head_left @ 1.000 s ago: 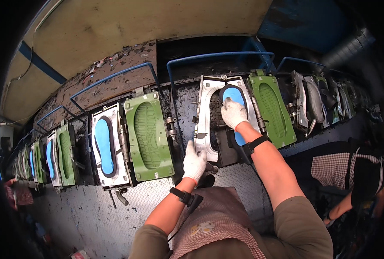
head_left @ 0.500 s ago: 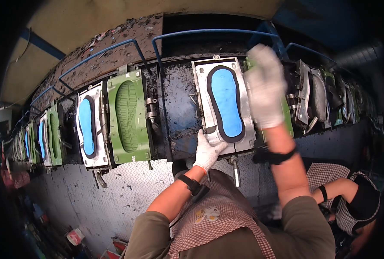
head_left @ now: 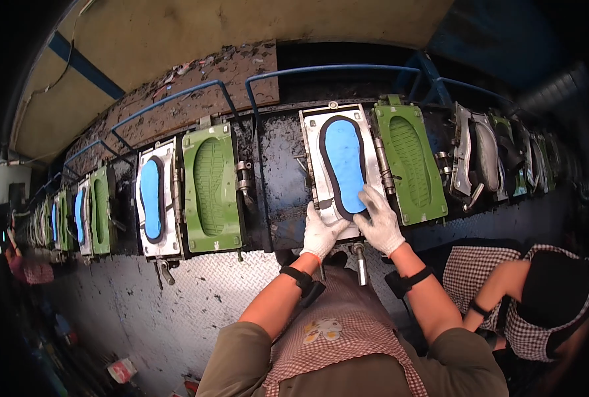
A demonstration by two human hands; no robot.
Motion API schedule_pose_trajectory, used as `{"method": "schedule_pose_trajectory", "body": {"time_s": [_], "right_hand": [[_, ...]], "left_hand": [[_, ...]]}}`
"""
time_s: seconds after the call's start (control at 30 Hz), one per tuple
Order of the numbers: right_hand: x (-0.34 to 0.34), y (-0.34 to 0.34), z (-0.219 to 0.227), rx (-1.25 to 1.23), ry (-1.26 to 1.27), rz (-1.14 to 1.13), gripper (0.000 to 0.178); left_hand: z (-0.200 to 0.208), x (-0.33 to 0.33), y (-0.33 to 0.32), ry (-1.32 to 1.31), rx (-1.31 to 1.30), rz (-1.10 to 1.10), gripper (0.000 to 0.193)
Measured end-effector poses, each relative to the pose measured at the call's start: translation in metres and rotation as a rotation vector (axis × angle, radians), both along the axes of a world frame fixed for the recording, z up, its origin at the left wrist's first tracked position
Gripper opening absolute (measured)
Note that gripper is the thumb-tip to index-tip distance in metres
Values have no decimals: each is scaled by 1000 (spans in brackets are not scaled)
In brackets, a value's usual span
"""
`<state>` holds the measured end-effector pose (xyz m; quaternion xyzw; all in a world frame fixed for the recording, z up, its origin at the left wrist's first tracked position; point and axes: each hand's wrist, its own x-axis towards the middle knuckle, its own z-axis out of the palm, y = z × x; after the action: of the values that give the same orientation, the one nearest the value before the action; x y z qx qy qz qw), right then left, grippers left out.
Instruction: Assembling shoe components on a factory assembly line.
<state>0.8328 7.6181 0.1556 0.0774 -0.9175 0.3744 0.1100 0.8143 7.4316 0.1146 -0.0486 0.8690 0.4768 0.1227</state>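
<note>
A tan wall panel [head_left: 241,30] closes off the back of a workshop, and a grey metal floor with a raised diamond pattern [head_left: 175,298] runs in front of a row of opened moulds. The landmark here is the silver metal mould plate [head_left: 312,140] directly before the person. On it lies a bright blue, shoe-sole-shaped piece [head_left: 344,162] bordered by a black rim, its long axis running away from the person.

The white-gloved right hand [head_left: 378,221] is at the plate's lower right: half open, thumb and bent fingers spread, touching the lower right edge of the blue piece, which extends mostly beyond the fingertips and to their left. The white-gloved left hand [head_left: 321,231] is at the plate's lower left corner, also partly open, its thumb held away from the fingers; the blue piece lies above and to the right of it.

Right beside the plate, a green metal mould half with a treaded sole hollow [head_left: 410,162] is joined by a silver hinge. A silver cylindrical handle [head_left: 362,266] projects below the plate. Behind it arches a blue tubular metal rail [head_left: 334,67]. Left of the plate, past a dark gap, stands another green mould half [head_left: 212,186]; farther right and nearer, a co-worker in brown-and-white checked cloth [head_left: 483,261] bends over.
</note>
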Motion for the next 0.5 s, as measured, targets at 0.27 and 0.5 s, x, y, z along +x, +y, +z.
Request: {"method": "schedule_pose_trajectory", "body": {"time_s": [0.27, 0.5], "right_hand": [[30, -26, 18, 5, -106, -330, 41], [61, -196, 95, -269, -36, -329, 23]], "left_hand": [[25, -19, -44, -192, 99, -364, 103], [59, 32, -221, -133, 52, -800, 58]]}}
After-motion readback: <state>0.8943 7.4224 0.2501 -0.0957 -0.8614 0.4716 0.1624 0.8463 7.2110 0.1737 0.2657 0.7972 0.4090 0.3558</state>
